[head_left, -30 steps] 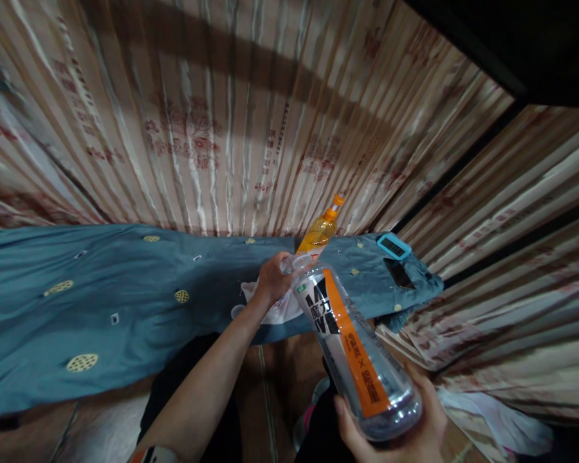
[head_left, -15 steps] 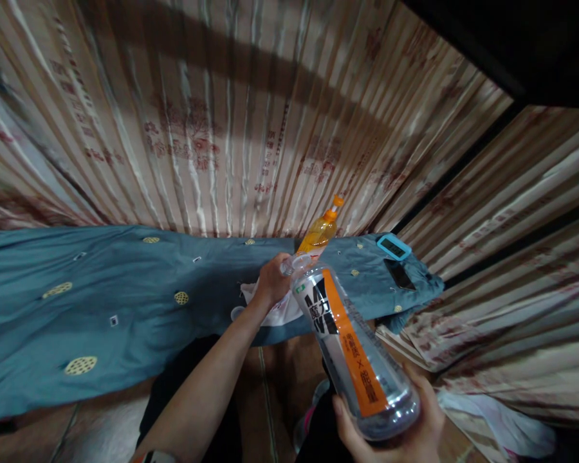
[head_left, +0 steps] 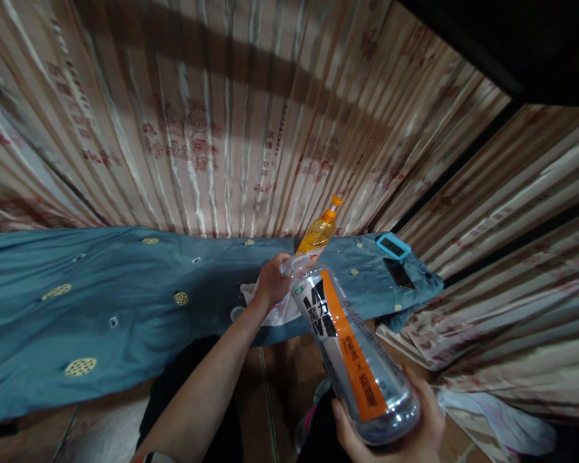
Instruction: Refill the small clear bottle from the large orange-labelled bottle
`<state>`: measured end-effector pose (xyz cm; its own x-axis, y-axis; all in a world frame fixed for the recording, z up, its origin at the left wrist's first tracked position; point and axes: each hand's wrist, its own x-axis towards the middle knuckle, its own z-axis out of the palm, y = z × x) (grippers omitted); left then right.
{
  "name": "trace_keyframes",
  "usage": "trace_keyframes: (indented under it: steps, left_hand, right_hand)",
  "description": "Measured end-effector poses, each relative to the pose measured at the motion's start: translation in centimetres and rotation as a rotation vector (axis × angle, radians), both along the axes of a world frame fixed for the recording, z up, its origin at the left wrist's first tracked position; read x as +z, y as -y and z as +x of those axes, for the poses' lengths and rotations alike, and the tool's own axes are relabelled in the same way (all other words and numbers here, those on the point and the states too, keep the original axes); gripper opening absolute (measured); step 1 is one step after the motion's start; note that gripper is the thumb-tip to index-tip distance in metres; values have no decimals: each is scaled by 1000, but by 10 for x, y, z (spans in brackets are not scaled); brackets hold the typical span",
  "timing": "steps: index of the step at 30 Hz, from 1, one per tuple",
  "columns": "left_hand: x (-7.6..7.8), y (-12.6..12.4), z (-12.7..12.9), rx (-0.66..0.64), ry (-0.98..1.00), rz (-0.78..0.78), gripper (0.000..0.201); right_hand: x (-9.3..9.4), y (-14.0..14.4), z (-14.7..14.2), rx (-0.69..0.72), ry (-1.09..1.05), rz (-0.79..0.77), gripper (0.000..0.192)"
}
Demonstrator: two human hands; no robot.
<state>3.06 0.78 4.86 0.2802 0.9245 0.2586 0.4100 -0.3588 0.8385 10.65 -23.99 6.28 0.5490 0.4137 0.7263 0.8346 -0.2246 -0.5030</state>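
Note:
A large clear plastic bottle [head_left: 340, 350] with an orange, white and black label tilts across the view, its neck toward the far left. My right hand [head_left: 415, 424] is wrapped around its base. At the bottle's mouth, my left hand [head_left: 273, 281] closes on a small clear plastic container [head_left: 285, 265], whose shape is mostly hidden by the fingers. The two clear pieces meet or overlap there; I cannot tell whether they touch. Just behind stands a bottle of yellow liquid [head_left: 318, 233] with an orange cap. Under my left wrist lies a white cloth or bag [head_left: 282, 313].
A teal patterned bed sheet [head_left: 139, 289] covers the surface ahead. At its right end lie a blue-framed device [head_left: 393, 246] and a dark phone [head_left: 399, 274]. A small clear round cap or cup [head_left: 237, 313] sits beside my left forearm. Striped curtains [head_left: 197, 128] hang behind.
The hands and the large bottle hold almost the same position. The bottle's base has dipped very slightly, and the view has shifted a little.

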Motion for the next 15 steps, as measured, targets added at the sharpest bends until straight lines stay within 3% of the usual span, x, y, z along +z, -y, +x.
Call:
trace_keyframes:
  steps: [3,11,15]
  left_hand:
    - [0,0,0,3,-1,3,21]
    - [-1,-1,0,3,3,12,23]
    - [-2,-1,-1,8,-4,14,22]
  right_hand:
    - [-1,0,-1,-29,-6,7,92]
    - [-4,0,4,53,48,38,93]
    - [-3,0,-1,1,-39,24,96]
